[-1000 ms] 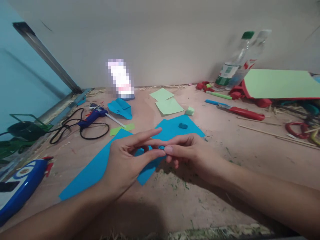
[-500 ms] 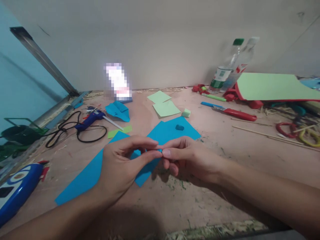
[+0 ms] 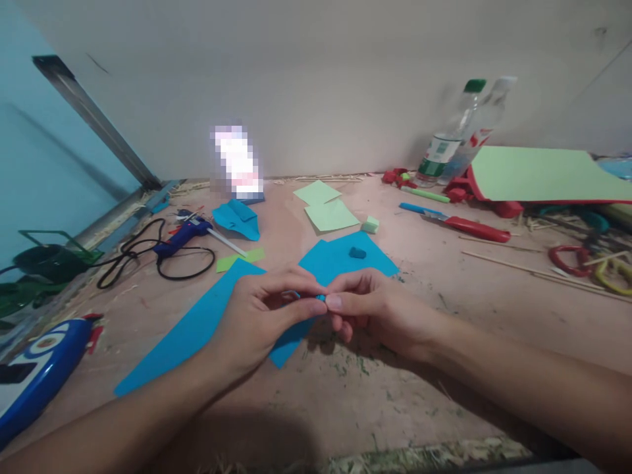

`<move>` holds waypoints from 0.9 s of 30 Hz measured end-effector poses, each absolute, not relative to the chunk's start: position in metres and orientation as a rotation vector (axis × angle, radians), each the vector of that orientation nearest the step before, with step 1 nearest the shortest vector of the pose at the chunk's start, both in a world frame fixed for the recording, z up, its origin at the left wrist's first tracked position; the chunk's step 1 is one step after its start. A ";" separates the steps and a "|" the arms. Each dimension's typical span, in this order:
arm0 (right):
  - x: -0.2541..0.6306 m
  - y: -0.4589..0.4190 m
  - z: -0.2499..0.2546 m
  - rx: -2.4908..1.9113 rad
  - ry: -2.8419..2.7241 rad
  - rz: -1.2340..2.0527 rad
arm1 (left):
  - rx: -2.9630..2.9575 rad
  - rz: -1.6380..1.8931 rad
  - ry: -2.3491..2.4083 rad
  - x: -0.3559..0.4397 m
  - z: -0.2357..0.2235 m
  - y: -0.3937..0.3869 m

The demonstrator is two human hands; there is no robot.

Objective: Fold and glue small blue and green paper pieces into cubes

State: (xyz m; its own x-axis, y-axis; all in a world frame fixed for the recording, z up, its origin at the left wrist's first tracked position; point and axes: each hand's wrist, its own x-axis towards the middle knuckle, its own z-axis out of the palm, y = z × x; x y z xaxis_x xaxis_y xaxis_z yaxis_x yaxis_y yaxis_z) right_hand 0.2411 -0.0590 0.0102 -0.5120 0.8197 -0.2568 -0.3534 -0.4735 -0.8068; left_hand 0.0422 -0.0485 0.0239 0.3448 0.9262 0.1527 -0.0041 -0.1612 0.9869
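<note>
Craft supplies crowd a worn wooden desk (image 3: 474,388), where blue paper (image 3: 182,342) lies spread beneath a person's two hands and partly hidden by them. A dark blue nub (image 3: 358,253) rests on the sheet just beyond the fingers, with a pale green block (image 3: 370,225) and pale green squares (image 3: 332,216) farther back. To the left, a blue glue gun (image 3: 184,236) lies in its looping black cord (image 3: 186,276), near a folded blue paper (image 3: 239,220) and below a lit, blurred screen (image 3: 239,161) leaning on the wall. To the right are a red-handled tool (image 3: 476,228), thin sticks (image 3: 508,261) and, behind, two plastic bottles (image 3: 439,155). At center, held above the paper, a small blue piece (image 3: 321,298) sits between the fingertips, most of it covered. The left hand (image 3: 266,306), palm turned inward, pinches it between thumb and long, arched fingers; the right hand (image 3: 380,306) meets it tip to tip, thumb and forefinger closed on the near end, the other fingers curled beneath. Both bare forearms angle in from the lower corners.
</note>
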 end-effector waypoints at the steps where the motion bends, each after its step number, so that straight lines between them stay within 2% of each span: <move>1: 0.241 -0.059 0.010 -0.842 -0.913 2.034 | 1.487 1.041 0.889 0.042 0.023 -0.048; 8: 0.242 -0.058 0.020 -0.961 -0.919 1.998 | 1.520 1.057 1.013 0.041 0.024 -0.046; 17: 0.243 -0.057 0.023 -1.132 -1.067 1.912 | 1.750 1.016 0.940 0.040 0.021 -0.049; 27: 0.239 -0.060 0.028 -1.455 -1.385 1.521 | 2.518 1.015 0.838 0.030 0.014 -0.039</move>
